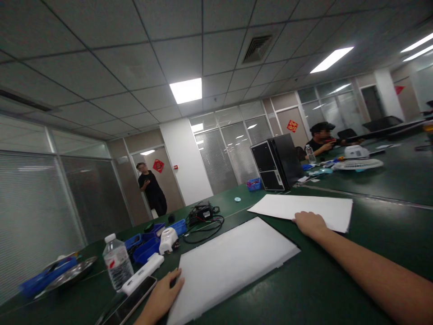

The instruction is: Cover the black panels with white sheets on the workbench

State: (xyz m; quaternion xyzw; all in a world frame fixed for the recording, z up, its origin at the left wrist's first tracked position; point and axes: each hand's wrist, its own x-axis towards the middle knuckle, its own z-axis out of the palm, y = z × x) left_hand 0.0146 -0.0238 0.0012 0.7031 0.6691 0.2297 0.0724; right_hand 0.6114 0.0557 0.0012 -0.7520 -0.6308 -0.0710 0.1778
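Nearest us, left hand [165, 293] lies palm down, fingers loosely spread and flat on the near-left corner of the large white sheet [230, 266]; it pins the corner and pinches nothing. The sheet lies flat on the dark green tabletop [321, 280], slanting away to the right. Touching the left hand's outer side we note a dark phone [131, 304], then a long white device [142, 273] and an upright water bottle [117, 262] just beyond. Right arm reaches further out; right hand [309, 223] rests knuckles-up on the near edge of a second white sheet [304, 208], which lies apart from the first. Its fingers bend out of our view, so we cannot tell whether they press or pinch that edge. We judge the step as steadying both sheets at once, one per hand. Any shift of either sheet would call for a fingertip worked under an edge, since both lie flush. Mid-distance: blue bins [147, 248], a black charger with looped cable [203, 216]. Far: a black computer case [277, 162], a seated person [321, 140], a standing person [152, 187] by the door.
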